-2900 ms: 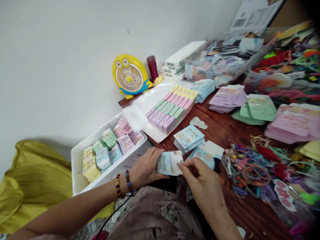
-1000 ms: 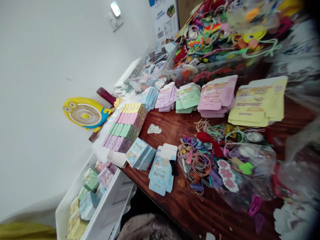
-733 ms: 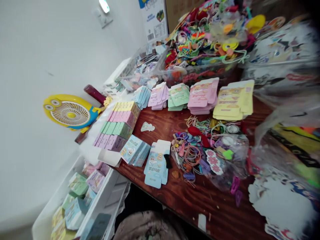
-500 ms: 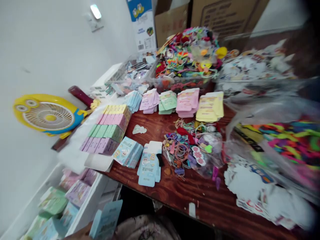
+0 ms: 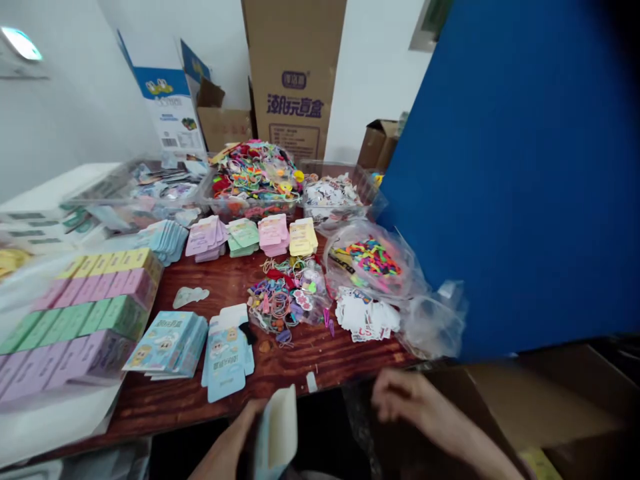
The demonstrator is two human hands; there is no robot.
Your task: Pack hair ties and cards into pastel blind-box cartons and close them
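My left hand (image 5: 239, 432) is wrapped round a small light blue carton (image 5: 277, 437) at the bottom of the view, below the table's front edge. The carton's open end shows its pale inside. To the right, over the dark gap in front of the table, my right hand (image 5: 400, 400) is bent and smeared by motion; I cannot make out anything in it. Nearest on the table are flat light blue cartons (image 5: 227, 363) and a stack of light blue boxes (image 5: 173, 343). Beyond lies a pile of hair ties and clips (image 5: 285, 300).
Rows of coloured boxes (image 5: 85, 320) stand at left. Flat carton piles (image 5: 243, 237) line the middle. Behind are clear bins of trinkets (image 5: 255, 180) and stickers (image 5: 333, 197). White cut-outs (image 5: 365, 317) and an open plastic bag (image 5: 373, 260) lie right, beside a blue panel (image 5: 525, 187).
The view has swung to the right. The light blue carton, at lower left before, is now lower centre with its open end showing. My right hand has come into view.
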